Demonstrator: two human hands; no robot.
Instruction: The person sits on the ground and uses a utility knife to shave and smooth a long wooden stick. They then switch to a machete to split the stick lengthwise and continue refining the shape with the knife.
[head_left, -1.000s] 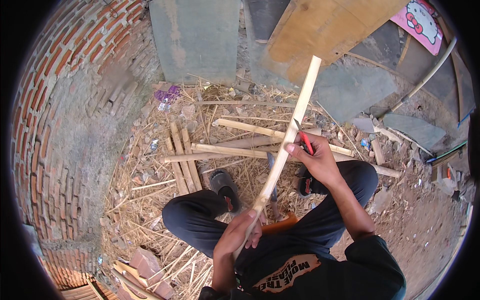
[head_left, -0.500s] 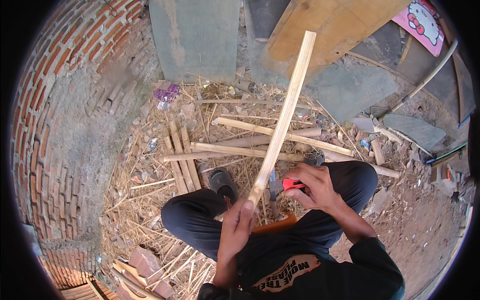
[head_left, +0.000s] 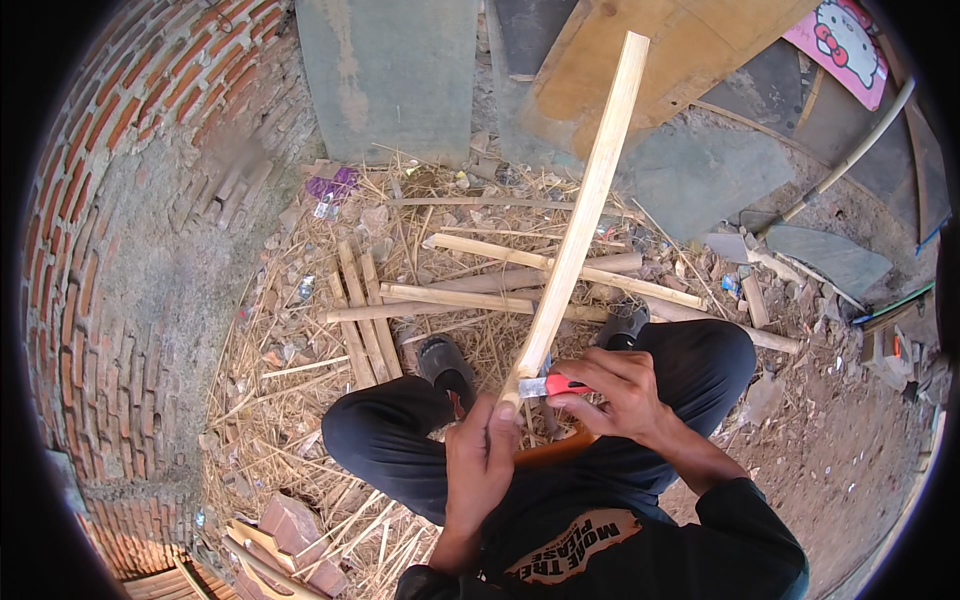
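Observation:
My left hand [head_left: 483,462] grips the lower end of a long pale bamboo strip [head_left: 580,215], which rises up and away to the right. My right hand [head_left: 612,392] holds a small red-handled knife [head_left: 556,385], its blade against the strip just above my left hand. I am squatting, dark trousers and dark sandals [head_left: 447,362] visible below the hands.
Several split bamboo pieces [head_left: 500,298] and strips lie crossed on the straw-covered ground ahead. A curved brick wall [head_left: 120,230] stands at left. Boards and panels [head_left: 640,70] lean at the back, flat stones [head_left: 825,255] at right, bricks [head_left: 290,525] at lower left.
My right hand has drawn the knife down the strip from well up its length to close above my left hand. The strip stays tilted the same way.

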